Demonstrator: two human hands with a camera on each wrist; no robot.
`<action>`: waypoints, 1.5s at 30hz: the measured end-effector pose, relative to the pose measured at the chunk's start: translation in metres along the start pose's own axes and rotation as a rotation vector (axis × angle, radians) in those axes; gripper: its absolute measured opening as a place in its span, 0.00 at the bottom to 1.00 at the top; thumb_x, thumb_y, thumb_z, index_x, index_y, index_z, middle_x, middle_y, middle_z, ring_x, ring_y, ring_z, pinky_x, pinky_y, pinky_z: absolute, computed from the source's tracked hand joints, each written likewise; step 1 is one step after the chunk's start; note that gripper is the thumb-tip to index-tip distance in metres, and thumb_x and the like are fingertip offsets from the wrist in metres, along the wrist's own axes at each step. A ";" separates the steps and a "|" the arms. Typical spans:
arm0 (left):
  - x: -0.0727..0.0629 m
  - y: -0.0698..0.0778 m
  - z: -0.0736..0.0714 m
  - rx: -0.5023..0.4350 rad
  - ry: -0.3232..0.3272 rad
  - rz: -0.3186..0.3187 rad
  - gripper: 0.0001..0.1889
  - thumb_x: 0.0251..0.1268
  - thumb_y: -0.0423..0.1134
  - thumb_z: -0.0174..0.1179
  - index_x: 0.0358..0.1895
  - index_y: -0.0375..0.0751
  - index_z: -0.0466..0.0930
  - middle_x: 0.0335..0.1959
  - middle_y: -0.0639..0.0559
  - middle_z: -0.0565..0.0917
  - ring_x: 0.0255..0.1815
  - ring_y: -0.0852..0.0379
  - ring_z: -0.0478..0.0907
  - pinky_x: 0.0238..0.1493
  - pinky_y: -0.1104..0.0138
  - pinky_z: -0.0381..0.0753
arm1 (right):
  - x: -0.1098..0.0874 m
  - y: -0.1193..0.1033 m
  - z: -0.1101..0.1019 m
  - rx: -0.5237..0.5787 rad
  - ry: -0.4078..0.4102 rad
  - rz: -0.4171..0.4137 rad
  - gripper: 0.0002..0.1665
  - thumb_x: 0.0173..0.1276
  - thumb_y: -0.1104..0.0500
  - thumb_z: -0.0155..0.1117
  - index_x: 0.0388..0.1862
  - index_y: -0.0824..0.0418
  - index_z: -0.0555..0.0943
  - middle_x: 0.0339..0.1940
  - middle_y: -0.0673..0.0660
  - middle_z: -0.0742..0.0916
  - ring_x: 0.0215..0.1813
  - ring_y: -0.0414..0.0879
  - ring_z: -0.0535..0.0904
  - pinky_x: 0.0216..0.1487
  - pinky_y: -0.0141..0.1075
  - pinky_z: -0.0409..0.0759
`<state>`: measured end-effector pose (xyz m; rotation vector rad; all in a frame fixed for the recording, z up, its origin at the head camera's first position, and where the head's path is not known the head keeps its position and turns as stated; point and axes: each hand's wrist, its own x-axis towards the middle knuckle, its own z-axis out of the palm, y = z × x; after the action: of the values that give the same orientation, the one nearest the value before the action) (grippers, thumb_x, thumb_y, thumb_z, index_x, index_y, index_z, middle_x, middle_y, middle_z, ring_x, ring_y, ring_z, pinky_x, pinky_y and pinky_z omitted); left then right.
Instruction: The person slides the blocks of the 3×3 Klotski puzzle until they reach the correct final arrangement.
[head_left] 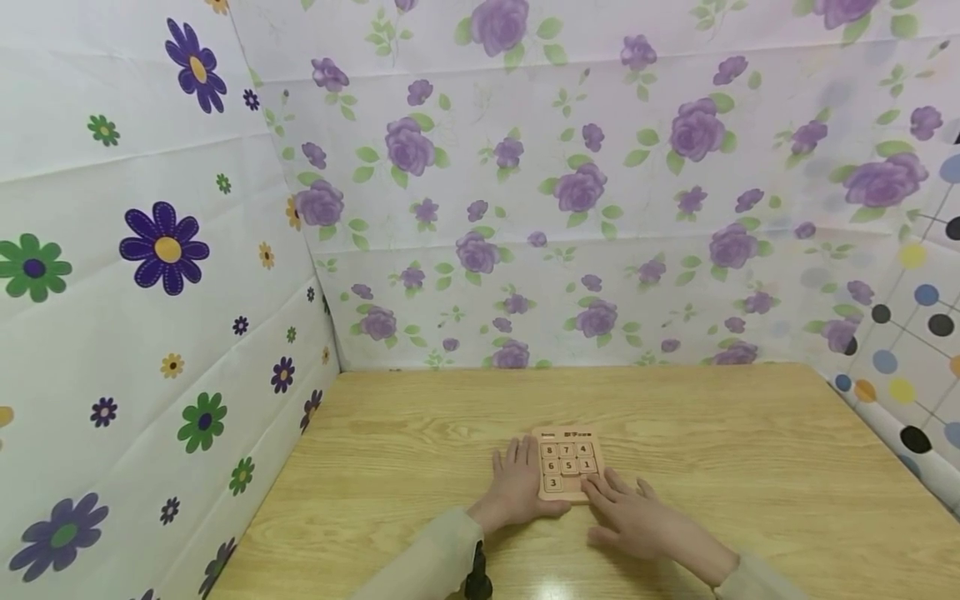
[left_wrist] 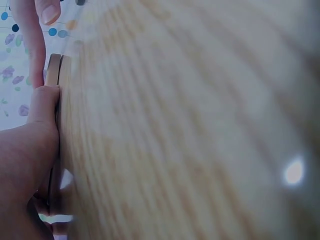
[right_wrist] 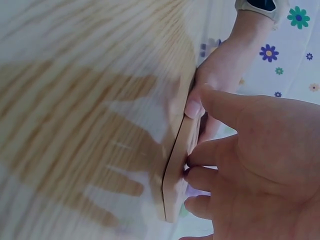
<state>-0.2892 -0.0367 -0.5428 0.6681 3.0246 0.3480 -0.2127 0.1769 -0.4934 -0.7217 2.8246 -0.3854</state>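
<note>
A wooden number slide puzzle [head_left: 558, 492] lies flat on the table, its tiles reading 8, 7, 4, then 6, 5, 1, then 3. A gap shows to the right of the 3 in the bottom row; the lower right corner is hidden by fingers. My left hand [head_left: 516, 490] lies along the puzzle's left side, fingers extended, thumb against its near edge. Over the lower right corner, the fingertips of my right hand [head_left: 633, 518] touch the puzzle, with the thumb held apart. The right wrist view shows the puzzle's wooden edge [right_wrist: 174, 175] beside my right fingertips.
The wooden table [head_left: 405, 433] extends around the puzzle on all sides. Flowered cloth [head_left: 450, 208] hangs behind it, with another flowered sheet [head_left: 135, 333] at the left and a dotted one [head_left: 922, 333] at the right. A black object [head_left: 478, 577] is by my left wrist.
</note>
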 end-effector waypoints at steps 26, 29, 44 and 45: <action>-0.001 0.001 0.000 0.029 0.001 0.005 0.63 0.48 0.73 0.61 0.76 0.31 0.46 0.77 0.36 0.54 0.77 0.36 0.51 0.70 0.36 0.55 | 0.021 -0.024 0.005 -0.049 0.000 -0.096 0.43 0.71 0.36 0.50 0.75 0.60 0.60 0.76 0.60 0.65 0.78 0.61 0.54 0.70 0.70 0.53; -0.001 0.001 0.000 0.036 -0.011 0.001 0.62 0.48 0.72 0.62 0.76 0.32 0.45 0.77 0.37 0.53 0.77 0.37 0.51 0.71 0.36 0.54 | 0.023 -0.024 0.006 -0.059 0.005 -0.105 0.43 0.71 0.36 0.49 0.75 0.60 0.61 0.76 0.60 0.65 0.78 0.61 0.54 0.70 0.70 0.53; -0.001 0.001 0.001 0.039 0.014 0.006 0.64 0.47 0.76 0.59 0.76 0.30 0.46 0.76 0.36 0.55 0.76 0.37 0.53 0.70 0.36 0.56 | 0.020 -0.016 0.008 -0.018 -0.012 -0.078 0.43 0.70 0.36 0.51 0.76 0.59 0.60 0.77 0.60 0.64 0.78 0.62 0.52 0.69 0.71 0.51; -0.001 0.001 0.001 0.037 0.020 0.009 0.64 0.47 0.76 0.59 0.75 0.30 0.46 0.76 0.35 0.55 0.76 0.37 0.53 0.70 0.35 0.56 | 0.019 -0.015 0.008 -0.018 -0.012 -0.077 0.44 0.70 0.36 0.51 0.76 0.58 0.60 0.77 0.60 0.64 0.78 0.62 0.52 0.69 0.71 0.51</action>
<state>-0.2877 -0.0365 -0.5438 0.6842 3.0551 0.3018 -0.2208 0.1535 -0.4990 -0.8359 2.7993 -0.3669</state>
